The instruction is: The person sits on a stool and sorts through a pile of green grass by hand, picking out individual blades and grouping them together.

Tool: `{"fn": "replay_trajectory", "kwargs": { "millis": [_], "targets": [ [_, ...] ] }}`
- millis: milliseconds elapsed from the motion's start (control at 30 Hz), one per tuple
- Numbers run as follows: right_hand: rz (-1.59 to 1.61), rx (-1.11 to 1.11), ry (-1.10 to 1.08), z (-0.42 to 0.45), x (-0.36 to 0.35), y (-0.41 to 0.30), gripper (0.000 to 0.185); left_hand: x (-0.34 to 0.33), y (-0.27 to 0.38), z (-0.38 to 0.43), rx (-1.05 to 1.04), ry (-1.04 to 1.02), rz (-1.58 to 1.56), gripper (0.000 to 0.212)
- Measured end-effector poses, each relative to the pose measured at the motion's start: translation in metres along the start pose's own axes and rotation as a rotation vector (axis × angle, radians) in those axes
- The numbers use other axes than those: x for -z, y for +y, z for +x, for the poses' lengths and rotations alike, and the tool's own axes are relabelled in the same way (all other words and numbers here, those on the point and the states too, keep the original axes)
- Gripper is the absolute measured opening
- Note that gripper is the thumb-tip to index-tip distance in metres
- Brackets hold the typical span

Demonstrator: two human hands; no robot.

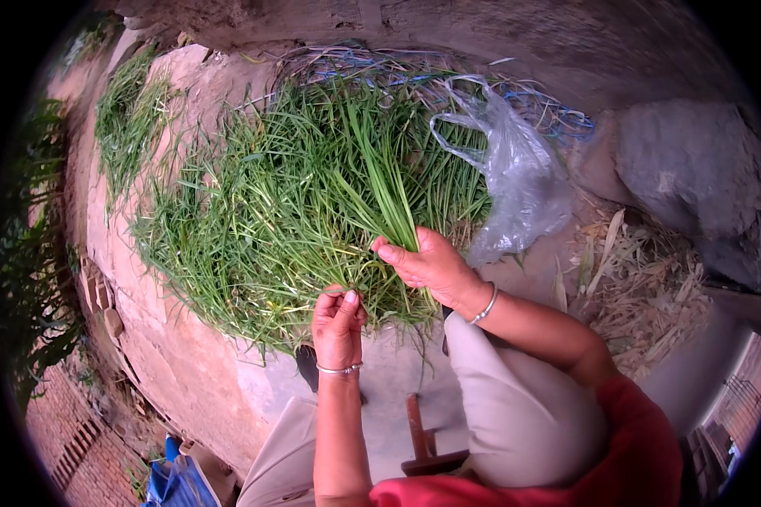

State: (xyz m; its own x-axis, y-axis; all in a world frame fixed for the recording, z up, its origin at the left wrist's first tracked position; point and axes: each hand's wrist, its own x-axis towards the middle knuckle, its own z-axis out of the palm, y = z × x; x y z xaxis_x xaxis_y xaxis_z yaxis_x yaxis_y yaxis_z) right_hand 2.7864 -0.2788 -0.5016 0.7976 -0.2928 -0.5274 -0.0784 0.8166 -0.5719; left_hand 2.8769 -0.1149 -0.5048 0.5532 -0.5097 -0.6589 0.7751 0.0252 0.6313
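A bundle of long green grass-like leaves (390,196) is gripped near its base in my right hand (428,266), its tips pointing away from me. My left hand (340,323) sits lower and to the left, thumb and forefinger pinched on a thin green blade at the edge of the pile. Beneath and beyond both hands spreads a broad heap of loose cut green leaves (260,209). Right of the heap lies a clear plastic carrier bag (523,171), its handles pointing away; its contents cannot be made out.
Blue and white straps (380,66) lie along the wall behind the heap. A smaller grass pile (130,120) is at far left. Dry husks (653,285) lie beside a grey stone-like block (691,184) at right. Part of a wooden stool (418,437) shows between my legs.
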Motion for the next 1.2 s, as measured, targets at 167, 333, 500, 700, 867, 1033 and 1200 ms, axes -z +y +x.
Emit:
{"fn": "replay_trajectory", "kwargs": {
  "millis": [167, 333, 500, 700, 867, 1033, 1200],
  "targets": [
    [-0.143, -0.014, 0.028, 0.004, -0.008, 0.011, 0.023, -0.015, -0.009, -0.007, -0.059, 0.013, 0.189, 0.012],
    [-0.389, 0.186, 0.055, 0.009, 0.0, 0.024, 0.018, -0.017, -0.008, -0.01, -0.095, 0.019, 0.434, 0.01],
    [0.038, -0.015, 0.095, 0.002, 0.009, 0.008, 0.013, -0.001, 0.0, -0.003, -0.161, 0.183, 0.264, 0.006],
    [0.091, 0.064, 0.059, 0.001, 0.019, -0.001, 0.016, 0.104, 0.06, 0.005, -0.463, 0.319, -0.25, 0.016],
    [0.048, 0.038, -0.01, -0.003, 0.019, -0.002, 0.015, 0.076, 0.063, 0.007, -0.127, 0.408, -0.532, 0.06],
    [0.003, -0.008, -0.02, -0.004, 0.015, 0.002, 0.014, -0.024, 0.02, 0.001, 0.264, -0.163, 0.296, 0.047],
    [-0.138, 0.018, -0.076, -0.003, 0.014, 0.011, 0.017, -0.032, 0.005, 0.008, 0.252, -0.296, 0.361, 0.026]
  ]
}}
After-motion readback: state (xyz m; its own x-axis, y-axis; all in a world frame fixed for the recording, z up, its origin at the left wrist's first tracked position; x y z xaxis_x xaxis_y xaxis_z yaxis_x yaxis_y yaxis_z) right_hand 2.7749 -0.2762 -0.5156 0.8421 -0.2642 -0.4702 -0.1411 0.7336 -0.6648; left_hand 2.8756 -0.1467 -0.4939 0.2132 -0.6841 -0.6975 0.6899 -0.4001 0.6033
